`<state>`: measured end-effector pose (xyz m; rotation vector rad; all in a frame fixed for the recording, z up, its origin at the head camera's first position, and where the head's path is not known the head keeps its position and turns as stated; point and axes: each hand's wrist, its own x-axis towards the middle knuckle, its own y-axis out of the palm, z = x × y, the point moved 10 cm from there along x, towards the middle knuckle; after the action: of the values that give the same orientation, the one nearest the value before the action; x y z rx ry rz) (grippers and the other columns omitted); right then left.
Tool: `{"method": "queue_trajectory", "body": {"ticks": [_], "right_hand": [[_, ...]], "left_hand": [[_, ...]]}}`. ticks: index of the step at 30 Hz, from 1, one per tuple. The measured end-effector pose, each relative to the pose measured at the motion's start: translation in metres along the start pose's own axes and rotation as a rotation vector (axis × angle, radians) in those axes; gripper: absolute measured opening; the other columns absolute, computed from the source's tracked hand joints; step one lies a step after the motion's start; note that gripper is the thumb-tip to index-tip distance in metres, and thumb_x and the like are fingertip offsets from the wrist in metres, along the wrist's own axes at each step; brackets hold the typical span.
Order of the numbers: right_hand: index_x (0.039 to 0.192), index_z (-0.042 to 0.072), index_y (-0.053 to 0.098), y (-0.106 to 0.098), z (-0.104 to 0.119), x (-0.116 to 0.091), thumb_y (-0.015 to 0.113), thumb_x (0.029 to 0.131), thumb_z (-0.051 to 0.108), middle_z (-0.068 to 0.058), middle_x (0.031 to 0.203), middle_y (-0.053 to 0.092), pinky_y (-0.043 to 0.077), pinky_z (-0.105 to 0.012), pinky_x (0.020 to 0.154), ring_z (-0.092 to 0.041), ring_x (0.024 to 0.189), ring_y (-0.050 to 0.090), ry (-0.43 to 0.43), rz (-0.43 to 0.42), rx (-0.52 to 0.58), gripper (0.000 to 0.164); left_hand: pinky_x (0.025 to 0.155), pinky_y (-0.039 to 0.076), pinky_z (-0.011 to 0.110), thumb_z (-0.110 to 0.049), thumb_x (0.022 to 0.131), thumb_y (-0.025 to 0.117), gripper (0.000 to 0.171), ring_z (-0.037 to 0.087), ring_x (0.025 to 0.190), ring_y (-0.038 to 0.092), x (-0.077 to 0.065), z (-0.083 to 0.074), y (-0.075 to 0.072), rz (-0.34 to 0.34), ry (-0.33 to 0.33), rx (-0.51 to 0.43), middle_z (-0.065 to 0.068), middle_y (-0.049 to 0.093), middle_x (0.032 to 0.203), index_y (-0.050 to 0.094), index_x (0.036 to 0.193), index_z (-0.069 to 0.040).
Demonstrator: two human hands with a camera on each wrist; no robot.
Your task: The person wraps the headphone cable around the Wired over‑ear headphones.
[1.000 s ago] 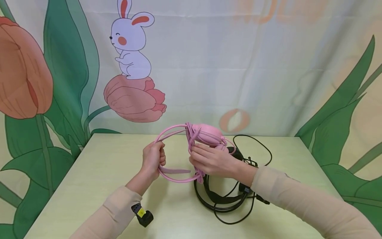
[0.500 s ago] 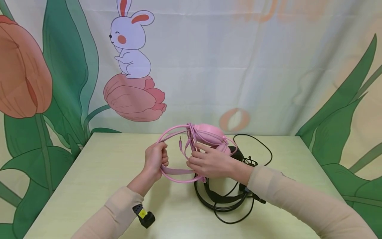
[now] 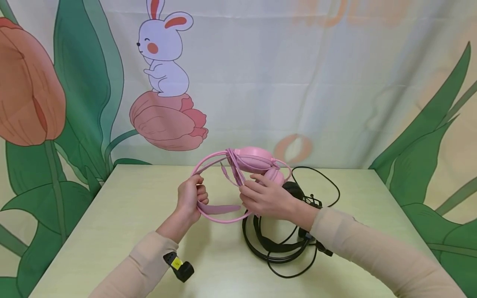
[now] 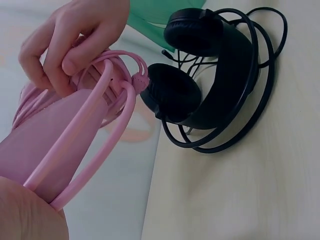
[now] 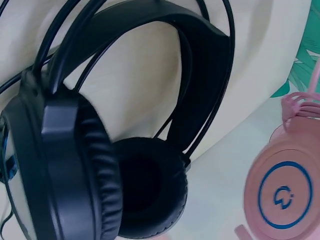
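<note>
Pink headphones (image 3: 255, 159) are held up over the table, headband toward the left. My left hand (image 3: 191, 196) grips the headband, its fingers curled round it. A pink cable (image 3: 234, 165) is wound round the ear-cup end, and a short length with a jack plug (image 3: 224, 170) hangs loose. My right hand (image 3: 268, 199) pinches the wound cable near the ear cups; in the left wrist view its thumb and fingers bend in against the pink strands. A pink ear cup (image 5: 280, 185) with a blue ring logo shows in the right wrist view.
Black headphones (image 4: 235, 75) with their black cable lie on the pale table (image 3: 130, 215), below and right of the pink pair. A printed curtain (image 3: 253, 91) hangs behind the table's far edge. A black wrist camera (image 3: 180, 267) sits on my left sleeve.
The jack plug end has come loose from the wound pink cable and now sticks out toward the left. The pink headphones have risen slightly, and both hands stay on them.
</note>
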<state>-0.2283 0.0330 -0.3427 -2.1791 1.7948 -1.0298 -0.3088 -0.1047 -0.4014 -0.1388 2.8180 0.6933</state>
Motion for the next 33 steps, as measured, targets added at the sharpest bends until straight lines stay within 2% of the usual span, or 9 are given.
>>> {"method": "queue_trajectory", "body": {"ticks": [5, 14, 17, 21, 25, 28, 33], "right_hand": [[0.098, 0.013, 0.061, 0.003, 0.005, -0.001, 0.038, 0.094, 0.011, 0.000, 0.097, 0.058, 0.043, -0.036, 0.096, -0.017, 0.095, 0.056, -0.013, 0.011, 0.003, 0.024], [0.110, 0.014, 0.063, 0.010, 0.017, -0.011, 0.031, 0.098, 0.013, -0.003, 0.116, 0.059, 0.042, -0.038, 0.097, -0.023, 0.113, 0.054, -0.037, 0.018, -0.006, 0.034], [0.113, 0.012, 0.062, 0.013, 0.019, -0.013, 0.036, 0.097, 0.028, -0.003, 0.118, 0.059, 0.040, -0.039, 0.099, -0.023, 0.115, 0.052, -0.031, 0.023, -0.007, 0.035], [0.119, 0.011, 0.058, 0.016, 0.020, -0.015, 0.041, 0.089, 0.054, -0.004, 0.124, 0.056, 0.037, -0.041, 0.102, -0.025, 0.120, 0.049, -0.019, 0.038, -0.009, 0.055], [0.123, 0.012, 0.053, 0.020, 0.018, -0.018, 0.042, 0.087, 0.060, -0.005, 0.128, 0.053, 0.035, -0.043, 0.103, -0.027, 0.125, 0.044, -0.003, 0.049, -0.047, 0.061], [0.120, 0.013, 0.051, 0.019, 0.016, -0.017, 0.041, 0.088, 0.058, -0.004, 0.122, 0.055, 0.037, -0.044, 0.100, -0.028, 0.121, 0.047, 0.005, 0.006, -0.086, 0.056], [0.108, 0.013, 0.054, 0.012, 0.014, -0.015, 0.042, 0.087, 0.056, -0.001, 0.103, 0.057, 0.042, -0.044, 0.093, -0.026, 0.098, 0.055, -0.019, -0.110, -0.107, 0.050]], "left_hand": [[0.038, 0.019, 0.019, -0.012, 0.082, 0.042, 0.010, 0.004, 0.038, 0.023, 0.000, 0.003, -0.005, -0.019, -0.012, -0.027, -0.009, 0.025, 0.045, 0.037, 0.073, -0.013], [0.038, 0.019, 0.019, -0.012, 0.082, 0.041, 0.010, 0.003, 0.038, 0.023, 0.003, 0.008, -0.013, -0.035, -0.035, -0.104, -0.010, 0.025, 0.045, 0.036, 0.074, -0.015], [0.038, 0.019, 0.019, -0.012, 0.082, 0.040, 0.010, 0.003, 0.038, 0.023, 0.003, 0.009, -0.014, -0.028, -0.040, -0.115, -0.010, 0.025, 0.045, 0.036, 0.074, -0.015], [0.039, 0.019, 0.018, -0.012, 0.082, 0.039, 0.010, 0.002, 0.038, 0.023, 0.003, 0.011, -0.014, -0.015, -0.057, -0.138, -0.010, 0.025, 0.046, 0.036, 0.073, -0.015], [0.039, 0.019, 0.017, -0.012, 0.084, 0.036, 0.009, 0.002, 0.038, 0.023, 0.002, 0.013, -0.012, 0.018, -0.089, -0.157, -0.010, 0.025, 0.048, 0.035, 0.075, -0.015], [0.039, 0.019, 0.016, -0.012, 0.084, 0.034, 0.007, 0.002, 0.039, 0.023, 0.002, 0.012, -0.009, 0.051, -0.104, -0.159, -0.010, 0.025, 0.050, 0.035, 0.077, -0.014], [0.040, 0.020, 0.014, -0.009, 0.083, 0.032, 0.005, 0.002, 0.039, 0.023, 0.002, 0.008, -0.004, 0.100, -0.108, -0.130, -0.009, 0.024, 0.052, 0.034, 0.081, -0.013]]}}
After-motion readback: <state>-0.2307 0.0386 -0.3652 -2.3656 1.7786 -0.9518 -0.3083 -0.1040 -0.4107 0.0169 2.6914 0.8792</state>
